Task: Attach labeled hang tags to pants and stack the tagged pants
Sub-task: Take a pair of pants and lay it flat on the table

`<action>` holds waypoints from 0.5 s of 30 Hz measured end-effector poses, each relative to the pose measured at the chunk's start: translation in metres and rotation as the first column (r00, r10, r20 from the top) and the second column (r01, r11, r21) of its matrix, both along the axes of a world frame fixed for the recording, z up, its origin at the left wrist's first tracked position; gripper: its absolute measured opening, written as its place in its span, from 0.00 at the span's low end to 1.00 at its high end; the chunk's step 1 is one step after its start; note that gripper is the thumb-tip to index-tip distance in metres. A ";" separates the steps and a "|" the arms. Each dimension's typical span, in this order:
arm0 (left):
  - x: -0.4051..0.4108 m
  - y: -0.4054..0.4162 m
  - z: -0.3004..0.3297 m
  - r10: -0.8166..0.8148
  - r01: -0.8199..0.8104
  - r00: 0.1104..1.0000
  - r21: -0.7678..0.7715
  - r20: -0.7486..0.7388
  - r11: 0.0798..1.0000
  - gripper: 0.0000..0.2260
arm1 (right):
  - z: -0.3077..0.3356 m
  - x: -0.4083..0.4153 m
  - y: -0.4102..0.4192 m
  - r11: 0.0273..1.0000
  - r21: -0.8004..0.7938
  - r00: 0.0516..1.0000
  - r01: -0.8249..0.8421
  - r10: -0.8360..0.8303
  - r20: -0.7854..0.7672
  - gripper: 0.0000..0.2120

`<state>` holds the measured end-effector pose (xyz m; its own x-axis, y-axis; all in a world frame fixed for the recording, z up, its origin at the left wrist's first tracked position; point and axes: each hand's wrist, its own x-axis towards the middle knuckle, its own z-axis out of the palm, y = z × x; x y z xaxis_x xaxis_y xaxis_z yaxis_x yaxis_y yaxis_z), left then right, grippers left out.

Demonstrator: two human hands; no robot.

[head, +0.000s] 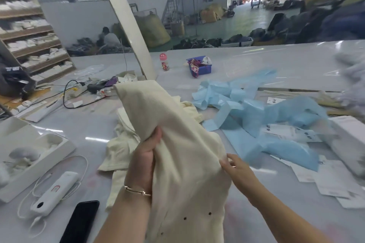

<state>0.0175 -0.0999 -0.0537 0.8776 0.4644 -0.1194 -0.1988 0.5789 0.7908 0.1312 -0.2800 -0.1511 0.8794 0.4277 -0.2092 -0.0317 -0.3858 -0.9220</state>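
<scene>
Two hands hold one cream pair of pants [177, 144]: left hand [145, 156] gripping, right hand [235, 165] pinching its edge.

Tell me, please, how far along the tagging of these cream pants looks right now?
Early. Nothing shows as finished: no tag is visible on the raised cream pants and no neat stack is seen. In hand: the left hand grips the fabric while the right hand pinches its edge. Left: the hang tags still lie on the table, and more cream garments lie crumpled beneath.

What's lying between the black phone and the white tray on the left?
In the head view, a white device with its looped white cord lies between the black phone and the white tray.
</scene>
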 end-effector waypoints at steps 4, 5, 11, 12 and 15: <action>0.026 -0.104 0.012 -0.023 0.025 0.999 -0.079 0.026 0.997 0.16 | 0.022 -0.052 -0.065 0.999 -0.008 0.776 -0.033 0.030 0.631 0.38; 0.032 -0.134 0.015 -0.024 0.025 1.000 -0.100 0.012 0.995 0.17 | 0.025 -0.063 -0.082 0.996 -0.040 0.749 -0.084 0.089 0.657 0.45; 0.060 -0.290 0.049 0.016 -0.013 1.000 -0.163 0.022 0.987 0.23 | 0.060 -0.074 -0.184 0.976 0.181 0.832 -0.119 -0.002 0.554 0.53; 0.062 -0.310 0.057 0.001 0.005 0.999 -0.171 0.037 0.985 0.23 | 0.063 -0.073 -0.199 0.977 0.205 0.824 -0.059 -0.068 0.562 0.51; 0.060 -0.348 0.077 -0.040 0.064 0.982 -0.130 0.185 0.989 0.21 | 0.070 -0.066 -0.245 0.960 0.183 0.749 0.210 -0.279 0.601 0.41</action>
